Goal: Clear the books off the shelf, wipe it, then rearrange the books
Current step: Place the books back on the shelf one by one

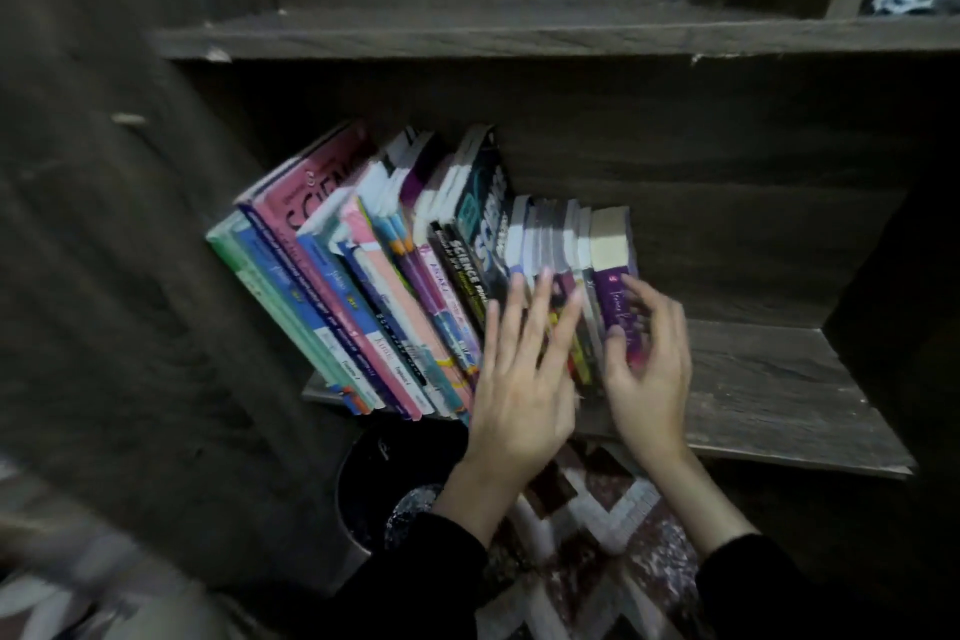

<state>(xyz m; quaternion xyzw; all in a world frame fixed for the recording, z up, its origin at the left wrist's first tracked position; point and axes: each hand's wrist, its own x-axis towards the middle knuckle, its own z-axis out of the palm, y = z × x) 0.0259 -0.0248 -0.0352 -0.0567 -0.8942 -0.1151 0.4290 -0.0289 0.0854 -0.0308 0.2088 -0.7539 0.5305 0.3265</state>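
Books (363,276) lean at left end of shelf (779,379); left hand (519,379), fingers straight, braces them, right hand (652,364) pinches purple book (615,299), likely to pull it.

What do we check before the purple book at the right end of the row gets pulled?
1. Right hand grip on purple book: fingers and thumb curl round its spine. ok
2. Left hand bracing the neighbours: flat on their spines, fingers straight. ok
3. Row of books standing upright: they lean left. not ok
4. Drop zone: dark round container sits below the shelf edge. not ok
5. Shelf already wiped: cannot tell
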